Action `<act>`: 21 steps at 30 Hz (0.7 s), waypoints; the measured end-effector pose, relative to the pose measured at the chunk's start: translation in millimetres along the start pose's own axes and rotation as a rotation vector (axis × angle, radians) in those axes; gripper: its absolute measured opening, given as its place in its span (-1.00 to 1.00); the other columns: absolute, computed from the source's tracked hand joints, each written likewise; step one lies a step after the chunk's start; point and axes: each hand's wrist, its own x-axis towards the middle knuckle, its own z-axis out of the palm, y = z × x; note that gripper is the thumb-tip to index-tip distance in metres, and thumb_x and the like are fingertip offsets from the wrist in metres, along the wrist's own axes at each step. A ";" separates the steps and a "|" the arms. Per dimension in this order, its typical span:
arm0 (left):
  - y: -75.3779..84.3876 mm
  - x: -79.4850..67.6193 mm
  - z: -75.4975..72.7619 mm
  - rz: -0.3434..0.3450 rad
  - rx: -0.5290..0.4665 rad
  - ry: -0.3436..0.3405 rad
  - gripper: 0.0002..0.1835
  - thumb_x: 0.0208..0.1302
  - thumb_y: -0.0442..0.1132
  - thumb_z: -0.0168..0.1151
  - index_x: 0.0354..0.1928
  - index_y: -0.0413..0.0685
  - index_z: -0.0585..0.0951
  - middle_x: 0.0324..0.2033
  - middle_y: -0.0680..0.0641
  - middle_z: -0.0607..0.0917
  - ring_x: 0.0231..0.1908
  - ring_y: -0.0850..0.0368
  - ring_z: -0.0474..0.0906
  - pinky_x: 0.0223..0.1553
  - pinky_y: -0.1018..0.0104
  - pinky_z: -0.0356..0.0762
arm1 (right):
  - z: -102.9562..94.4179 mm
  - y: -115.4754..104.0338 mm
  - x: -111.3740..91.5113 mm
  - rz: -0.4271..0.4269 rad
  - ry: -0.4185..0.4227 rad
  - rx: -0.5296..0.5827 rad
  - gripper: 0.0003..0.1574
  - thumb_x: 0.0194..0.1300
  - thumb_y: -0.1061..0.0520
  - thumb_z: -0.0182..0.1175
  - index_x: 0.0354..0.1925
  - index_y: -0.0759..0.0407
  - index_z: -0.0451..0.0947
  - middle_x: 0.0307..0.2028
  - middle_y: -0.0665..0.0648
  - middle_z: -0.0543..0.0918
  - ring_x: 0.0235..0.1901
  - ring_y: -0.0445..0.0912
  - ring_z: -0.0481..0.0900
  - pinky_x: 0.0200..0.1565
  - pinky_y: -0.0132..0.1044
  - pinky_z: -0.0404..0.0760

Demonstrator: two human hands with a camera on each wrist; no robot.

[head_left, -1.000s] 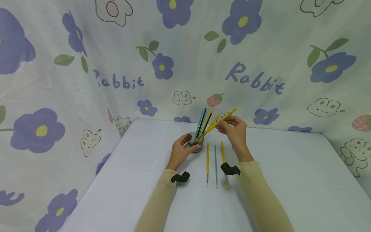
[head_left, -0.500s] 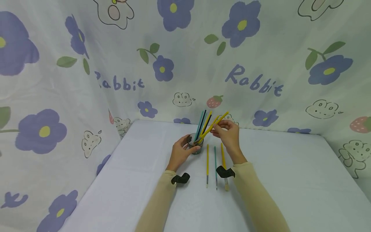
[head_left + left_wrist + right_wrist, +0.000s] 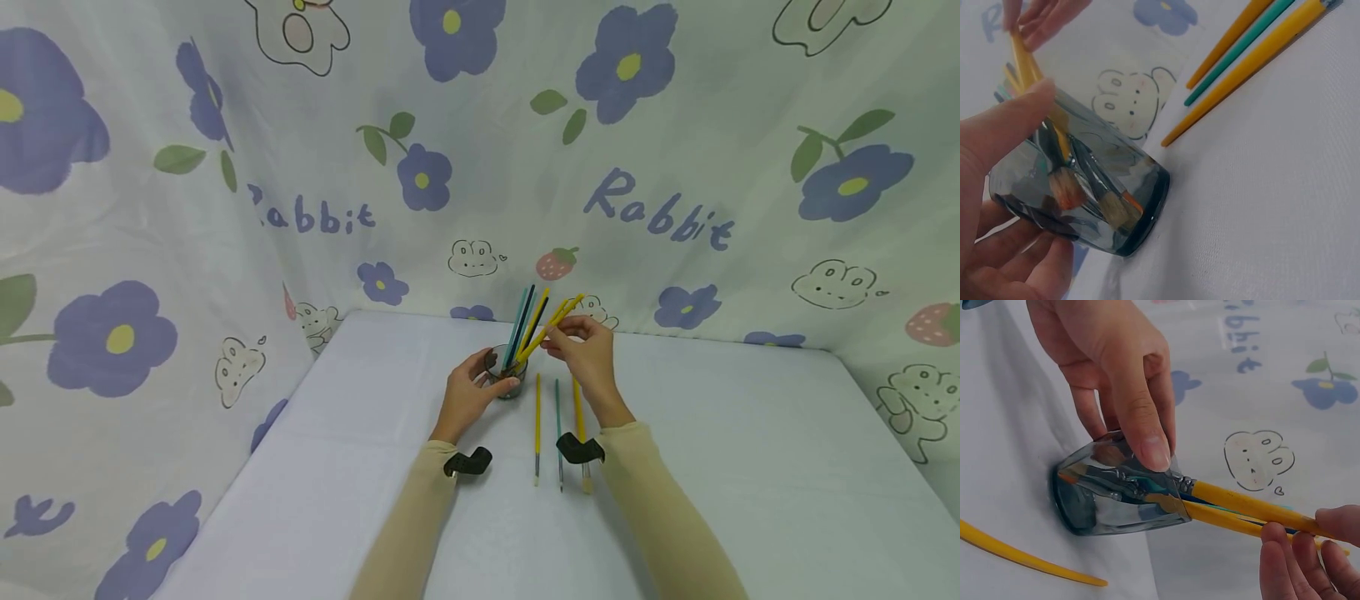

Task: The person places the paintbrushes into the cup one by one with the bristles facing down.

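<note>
Hanging at far left and right across the back: a pale curtain (image 3: 480, 167) printed with purple flowers, line-drawn rabbits and the word Rabbit. Next along, a beige sleeve (image 3: 405, 517) with a black wrist piece (image 3: 468, 461) at the cuff. Just ahead of it, the left hand (image 3: 467, 397), curled round a clear bluish glass (image 3: 1132, 156), with thumb across one side and fingers round the other. Hard to tell whether standing flat or slightly tipped on the white table (image 3: 750, 458). Inside the glass, bristles down, several brushes, with a teal handle (image 3: 517, 317), a dark handle (image 3: 522, 321) and yellow ones poking out past the rim and leaning rightward. Among them, a yellow brush (image 3: 1241, 503), with its bristle end inside the glass, slanting up to the right. Just right of the glass, lying on the table side by side but apart, with bristles toward the person: a slim yellow brush (image 3: 537, 417), a teal brush (image 3: 558, 417) and a thicker yellow brush (image 3: 578, 408), partly covered by the right wrist. Beyond these, the right hand (image 3: 591, 357), pinching the yellow brush partway up its handle between thumb and fingertips. Last, a second beige sleeve (image 3: 667, 517), reaching down to the lower edge
</note>
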 end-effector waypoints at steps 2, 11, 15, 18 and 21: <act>-0.6 0.2 -0.2 -0.003 0.002 -0.001 -0.09 -0.01 0.02 0.57 0.38 -0.09 0.40 0.25 -0.12 0.57 0.31 0.05 0.47 0.38 0.08 0.44 | -0.3 6.9 3.6 -0.004 0.003 0.006 -0.63 0.28 0.23 0.30 -0.05 0.49 0.49 -0.21 0.32 0.65 -0.27 0.10 0.79 -0.11 -0.13 0.78; -0.4 1.2 0.3 0.005 0.015 -0.003 -0.11 -0.02 0.04 0.56 0.37 -0.04 0.41 0.26 -0.14 0.57 0.30 0.07 0.48 0.37 0.12 0.46 | -9.3 22.7 10.1 -0.062 0.056 -0.018 -0.67 0.28 0.17 0.32 -0.11 0.39 0.51 -0.23 0.25 0.68 -0.35 -0.09 0.79 -0.22 -0.31 0.79; -0.1 1.2 0.1 0.004 0.016 -0.001 -0.10 -0.02 0.03 0.56 0.37 -0.06 0.41 0.25 -0.11 0.57 0.30 0.07 0.48 0.37 0.12 0.47 | -14.0 21.4 9.0 -0.071 0.075 -0.007 -0.68 0.26 0.16 0.35 -0.16 0.37 0.52 -0.29 0.18 0.68 -0.40 -0.12 0.78 -0.25 -0.31 0.80; -0.8 1.2 0.0 0.000 0.015 0.002 -0.11 -0.02 0.03 0.57 0.37 -0.05 0.41 0.25 -0.10 0.57 0.30 0.07 0.47 0.36 0.13 0.47 | -15.4 20.4 9.4 -0.059 0.076 0.008 -0.68 0.25 0.16 0.36 -0.17 0.37 0.51 -0.32 0.13 0.68 -0.40 -0.11 0.78 -0.25 -0.30 0.80; -1.7 0.6 0.4 0.000 0.009 0.000 -0.11 -0.02 0.02 0.57 0.37 -0.05 0.41 0.25 -0.11 0.57 0.31 0.05 0.47 0.36 0.11 0.47 | -15.5 18.7 10.7 -0.034 0.059 0.006 -0.65 0.26 0.17 0.35 -0.14 0.40 0.51 -0.29 0.17 0.69 -0.38 -0.08 0.79 -0.24 -0.29 0.80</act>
